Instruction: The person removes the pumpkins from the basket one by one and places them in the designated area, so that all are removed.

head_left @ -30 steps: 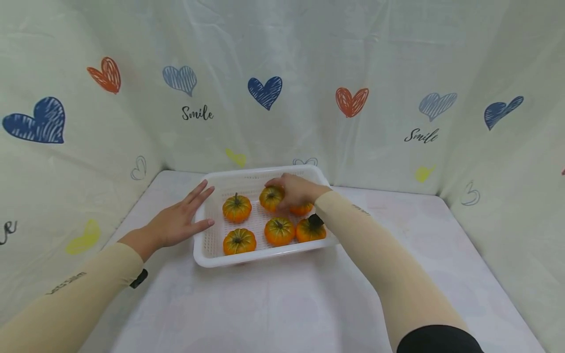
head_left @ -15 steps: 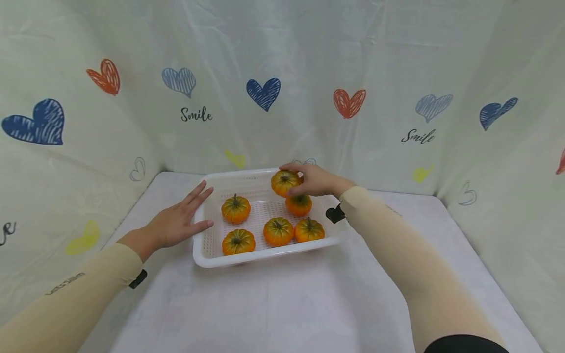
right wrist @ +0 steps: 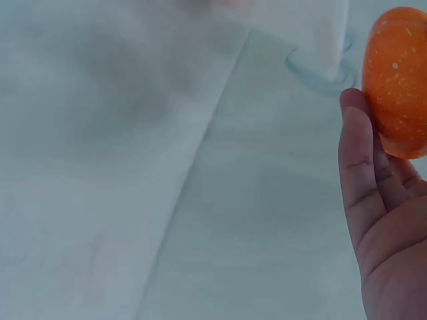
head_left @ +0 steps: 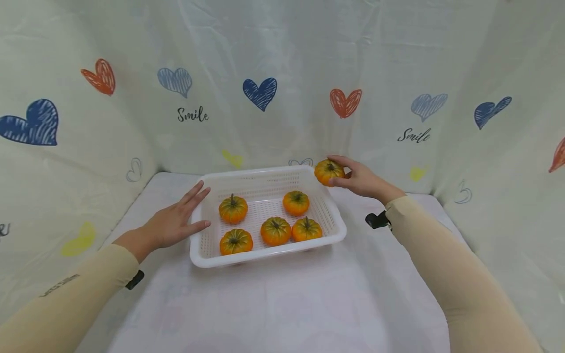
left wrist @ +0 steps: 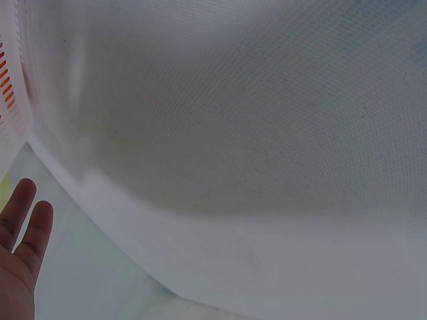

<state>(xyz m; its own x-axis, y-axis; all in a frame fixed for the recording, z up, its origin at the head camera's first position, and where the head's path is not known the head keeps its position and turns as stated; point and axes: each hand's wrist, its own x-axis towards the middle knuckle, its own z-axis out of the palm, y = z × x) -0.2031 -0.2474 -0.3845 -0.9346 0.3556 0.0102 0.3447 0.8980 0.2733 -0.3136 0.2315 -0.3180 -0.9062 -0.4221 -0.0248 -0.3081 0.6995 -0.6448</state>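
Note:
My right hand [head_left: 359,177] grips a small orange pumpkin [head_left: 329,172] with green-streaked top, held up just past the back right corner of a white plastic basket [head_left: 268,253]. In the right wrist view the fingers lie along the side of that pumpkin [right wrist: 399,83]. Several similar pumpkins sit in the basket: one at the back left [head_left: 233,209], one at the back right [head_left: 296,203], the others along the front. My left hand [head_left: 174,220] has its fingers spread, the tips at the basket's left rim. The left wrist view catches two of its fingers [left wrist: 36,233].
The basket stands on a table with a white cloth [head_left: 273,304]. Close behind and at both sides hangs a pale curtain [head_left: 300,44] printed with hearts and the word Smile.
My right hand has lifted one pumpkin from the basket's back row and carried it right, past the rim. The left hand has stayed by the left rim.

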